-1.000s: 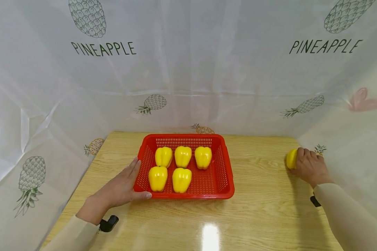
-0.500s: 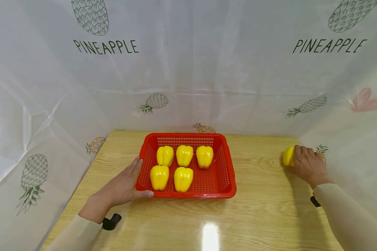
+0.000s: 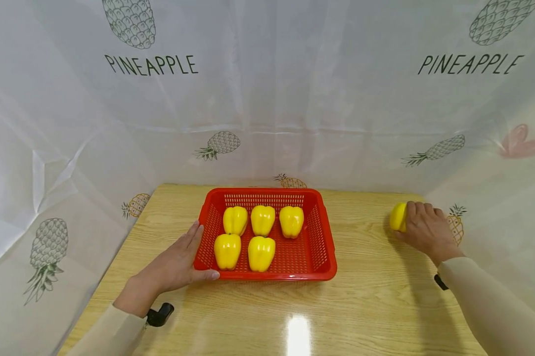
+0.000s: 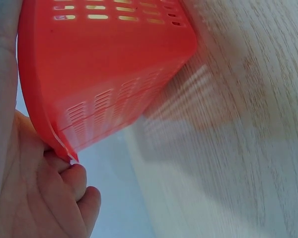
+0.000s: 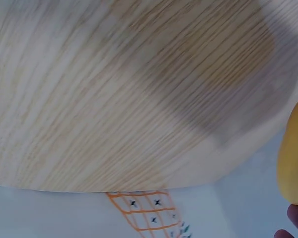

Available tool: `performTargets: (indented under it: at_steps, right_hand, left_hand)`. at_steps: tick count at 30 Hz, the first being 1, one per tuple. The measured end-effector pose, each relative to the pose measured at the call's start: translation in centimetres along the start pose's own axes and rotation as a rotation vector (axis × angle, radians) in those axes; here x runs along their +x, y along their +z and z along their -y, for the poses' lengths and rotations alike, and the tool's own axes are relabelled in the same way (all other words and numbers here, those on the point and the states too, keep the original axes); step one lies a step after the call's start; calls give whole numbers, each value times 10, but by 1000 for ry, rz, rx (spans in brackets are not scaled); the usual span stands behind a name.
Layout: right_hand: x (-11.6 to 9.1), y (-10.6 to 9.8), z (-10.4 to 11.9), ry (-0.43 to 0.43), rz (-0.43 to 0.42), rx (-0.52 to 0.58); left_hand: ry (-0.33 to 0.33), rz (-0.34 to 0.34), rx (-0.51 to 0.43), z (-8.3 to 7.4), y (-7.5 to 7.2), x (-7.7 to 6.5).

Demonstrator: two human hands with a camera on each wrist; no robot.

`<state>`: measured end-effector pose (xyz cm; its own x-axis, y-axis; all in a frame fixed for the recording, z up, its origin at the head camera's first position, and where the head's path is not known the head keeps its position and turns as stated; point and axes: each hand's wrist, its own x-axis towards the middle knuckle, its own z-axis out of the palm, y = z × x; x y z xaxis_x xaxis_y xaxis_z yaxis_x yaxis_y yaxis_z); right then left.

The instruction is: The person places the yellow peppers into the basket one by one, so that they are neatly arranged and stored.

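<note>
My left hand [image 3: 171, 267] holds the near left corner of a red plastic basket [image 3: 289, 277], the thumb along its front rim and the fingers at its left side. In the left wrist view the lower fingers [image 4: 72, 181] bend under the basket's rim. Several yellow bell peppers [image 3: 258, 253] sit in the basket in two rows, with bare floor at its right. Off to the right, my right hand [image 3: 429, 230] grips another yellow bell pepper [image 3: 397, 217] from its right side. That pepper is raised over the table and shows at the right wrist view's edge.
The basket stands on a light wood-grain table [image 3: 356, 301], with tabletop between it and the right hand. A white sheet [image 3: 338, 99] printed with pineapples hangs behind and at both sides, close to the table's edges.
My right hand has moved left with its bell pepper, toward the basket. The left hand stays at the basket corner; the whole view has shifted slightly.
</note>
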<state>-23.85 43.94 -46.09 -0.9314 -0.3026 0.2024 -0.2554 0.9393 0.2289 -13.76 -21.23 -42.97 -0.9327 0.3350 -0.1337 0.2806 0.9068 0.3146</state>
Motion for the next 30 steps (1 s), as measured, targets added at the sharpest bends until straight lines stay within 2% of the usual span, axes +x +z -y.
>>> performTargets:
  at_steps: [3,8,16,20,26,30]
  right_hand:
    - [2,-2,5,-19,-27,-7]
    - [9,-8,14,-66,-122,-37]
    - [17,-26,32,-99,-136,-68]
    - [22,-33,44,-111,-204,-38]
    - [32,-46,68,-125,-261,13]
    - [41,-62,86,-153,-345,35]
  left_hand:
    - [7,-7,2,1,1,0]
    - [7,-6,-5,2,1,0]
    - [12,-7,1,0,0,-1]
    - [23,-17,46,-2,-1,0]
    - [49,-32,111,-1,-2,0]
    - [58,-37,135,0,-1,-1]
